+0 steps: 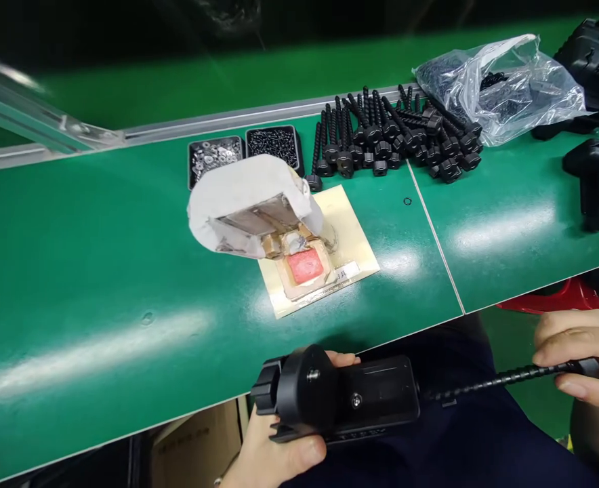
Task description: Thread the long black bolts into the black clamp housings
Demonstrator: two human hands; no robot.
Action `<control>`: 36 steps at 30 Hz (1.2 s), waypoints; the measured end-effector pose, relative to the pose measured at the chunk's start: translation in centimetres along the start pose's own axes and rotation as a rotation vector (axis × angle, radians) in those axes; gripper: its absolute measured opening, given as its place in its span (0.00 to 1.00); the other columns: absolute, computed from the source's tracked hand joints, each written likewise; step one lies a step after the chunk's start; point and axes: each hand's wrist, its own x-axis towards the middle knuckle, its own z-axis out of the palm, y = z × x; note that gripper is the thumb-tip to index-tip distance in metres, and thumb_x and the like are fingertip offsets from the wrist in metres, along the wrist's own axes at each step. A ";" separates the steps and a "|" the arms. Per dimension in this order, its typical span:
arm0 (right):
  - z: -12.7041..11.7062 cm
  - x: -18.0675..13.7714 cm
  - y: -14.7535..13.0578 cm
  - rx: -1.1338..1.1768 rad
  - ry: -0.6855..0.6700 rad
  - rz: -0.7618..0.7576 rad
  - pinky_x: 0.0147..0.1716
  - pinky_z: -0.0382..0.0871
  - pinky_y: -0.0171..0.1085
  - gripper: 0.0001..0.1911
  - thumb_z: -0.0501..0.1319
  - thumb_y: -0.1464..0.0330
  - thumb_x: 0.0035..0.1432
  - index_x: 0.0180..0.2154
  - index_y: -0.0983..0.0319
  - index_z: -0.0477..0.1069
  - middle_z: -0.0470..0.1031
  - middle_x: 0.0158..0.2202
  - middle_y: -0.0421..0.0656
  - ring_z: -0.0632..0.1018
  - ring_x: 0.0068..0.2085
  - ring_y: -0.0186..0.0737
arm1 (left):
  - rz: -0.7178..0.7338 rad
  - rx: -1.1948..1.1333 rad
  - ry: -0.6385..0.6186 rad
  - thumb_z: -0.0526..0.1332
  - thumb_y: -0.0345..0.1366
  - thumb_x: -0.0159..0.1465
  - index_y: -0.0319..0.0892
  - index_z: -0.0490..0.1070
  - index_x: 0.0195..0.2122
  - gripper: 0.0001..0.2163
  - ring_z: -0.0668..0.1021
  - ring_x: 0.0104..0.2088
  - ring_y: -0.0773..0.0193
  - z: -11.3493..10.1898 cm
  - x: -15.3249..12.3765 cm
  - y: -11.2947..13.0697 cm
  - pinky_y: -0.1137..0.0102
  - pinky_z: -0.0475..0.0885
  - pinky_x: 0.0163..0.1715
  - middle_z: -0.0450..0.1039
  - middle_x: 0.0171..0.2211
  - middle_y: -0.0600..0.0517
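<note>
While below the near edge of the green tabletop (101, 271), left hand (274, 451) clenched around black plastic clamp housing (340, 396). Right hand (581, 362) pinching black threaded rod (503, 376) at its outer end, other end meeting housing. Noted on tabletop: pile of black knobbed screws (396, 139), two small parts trays (243, 152), clear plastic bag (503, 85).

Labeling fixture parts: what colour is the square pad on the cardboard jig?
Pinkish red pad, clearest in the head view.

likely a factory assembly line: green workbench (76, 285), screw trays (243, 152), piled black bolts (391, 135).
</note>
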 end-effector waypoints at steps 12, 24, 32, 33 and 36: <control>1.9 -0.2 -0.2 -0.027 -0.080 0.004 0.26 0.77 0.32 0.10 0.68 0.66 0.65 0.48 0.54 0.77 0.77 0.33 0.43 0.79 0.29 0.38 | 0.029 0.029 0.020 0.74 0.51 0.57 0.47 0.77 0.54 0.25 0.83 0.46 0.45 0.4 -0.2 0.1 0.59 0.81 0.48 0.80 0.47 0.44; 5.2 -1.0 0.4 0.262 -0.383 0.264 0.47 0.78 0.36 0.25 0.53 0.52 0.73 0.67 0.48 0.62 0.70 0.58 0.46 0.80 0.44 0.40 | 0.062 -0.007 -0.048 0.75 0.54 0.56 0.48 0.76 0.53 0.27 0.83 0.46 0.52 1.1 0.6 0.4 0.66 0.78 0.48 0.81 0.48 0.47; 5.4 -0.5 0.8 0.437 -0.273 0.340 0.37 0.77 0.33 0.15 0.61 0.59 0.70 0.57 0.51 0.73 0.69 0.39 0.44 0.78 0.37 0.37 | 0.077 -0.002 -0.037 0.76 0.53 0.55 0.47 0.77 0.53 0.28 0.83 0.44 0.52 1.0 0.5 0.0 0.67 0.78 0.47 0.81 0.47 0.47; 5.5 -0.4 0.7 0.427 -0.243 0.340 0.34 0.77 0.32 0.14 0.62 0.58 0.70 0.54 0.52 0.75 0.70 0.37 0.43 0.77 0.34 0.36 | 0.080 0.002 -0.043 0.76 0.54 0.55 0.47 0.77 0.53 0.28 0.83 0.45 0.52 1.0 0.5 -0.1 0.67 0.78 0.47 0.81 0.47 0.47; 6.1 0.0 0.5 0.362 -0.163 0.324 0.27 0.72 0.30 0.12 0.63 0.56 0.69 0.47 0.55 0.77 0.71 0.30 0.40 0.74 0.28 0.33 | 0.078 0.016 -0.061 0.75 0.53 0.56 0.46 0.76 0.54 0.28 0.83 0.45 0.52 1.0 0.5 0.0 0.67 0.79 0.47 0.81 0.48 0.46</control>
